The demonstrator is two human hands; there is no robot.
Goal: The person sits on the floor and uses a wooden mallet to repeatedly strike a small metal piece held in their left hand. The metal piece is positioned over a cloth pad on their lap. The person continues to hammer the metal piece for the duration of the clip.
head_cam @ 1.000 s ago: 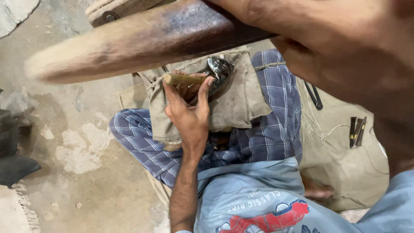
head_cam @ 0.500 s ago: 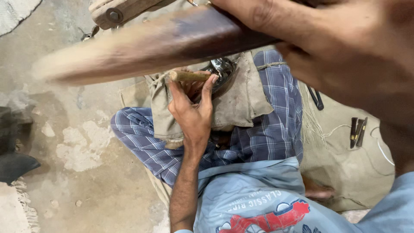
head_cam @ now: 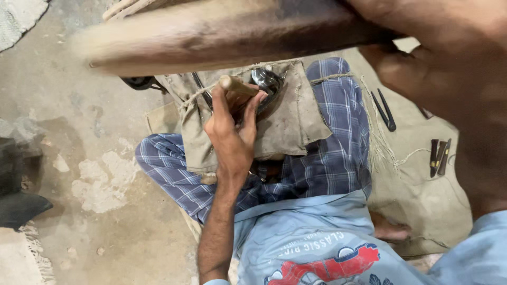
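Head view | right hand point(head_cam: 449, 68) clenched on big blurred wooden club point(head_cam: 222, 34), dark near the grip, pale at the tip, raised across top of frame | left hand point(head_cam: 232, 134) grasping short wooden tool point(head_cam: 237, 85) against shiny metal piece point(head_cam: 266, 82) on lap cloth point(head_cam: 296, 121)

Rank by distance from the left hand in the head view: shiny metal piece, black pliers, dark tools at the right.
From the left hand:
1. Shiny metal piece, by the fingertips on the lap cloth.
2. Black pliers, farther right on the mat.
3. Dark tools, farthest, near the right edge.
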